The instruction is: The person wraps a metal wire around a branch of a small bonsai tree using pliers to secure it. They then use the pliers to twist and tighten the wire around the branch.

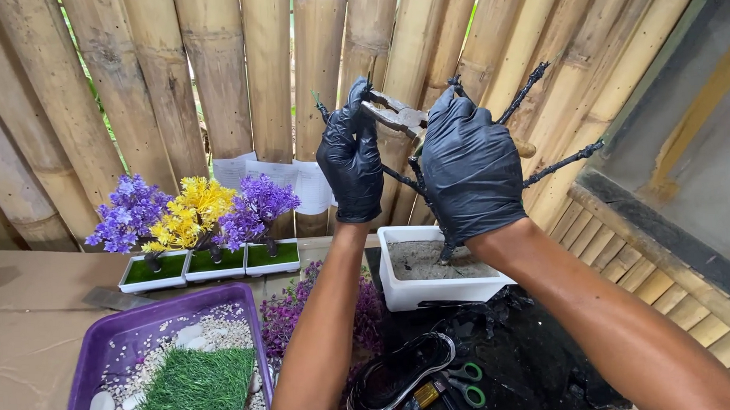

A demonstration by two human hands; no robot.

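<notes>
- Head view shows a bare black wire tree (pixel 531 94) standing in a white rectangular pot (pixel 433 287) filled with grey set filler; its trunk rises from the pot's right part and its branches spread up and right, with no foliage on them yet.
- Left hand (pixel 351 161), in a black glove, is curled around a thin branch at upper left, its fingers clenched on it.
- Right hand (pixel 469 165), also black-gloved, is wrapped around the handles of metal pliers (pixel 394 113), whose nose points left toward the left hand's fingertips; I cannot tell whether the nose bites the branch.
- Judging by this, the trunk is planted and branch shaping is under way; covering the branches and dressing the pot surface appear left to do.
- Loose purple foliage (pixel 292 313) lies just left of the pot, with a wire coil (pixel 399 373) and green-handled scissors (pixel 468 383) in front.
- Three finished small trees (pixel 196 219), purple, yellow and purple, stand at left in white pots.
- Purple tray (pixel 103 343) at lower left holds pebbles and a patch of artificial grass (pixel 197 389).
</notes>
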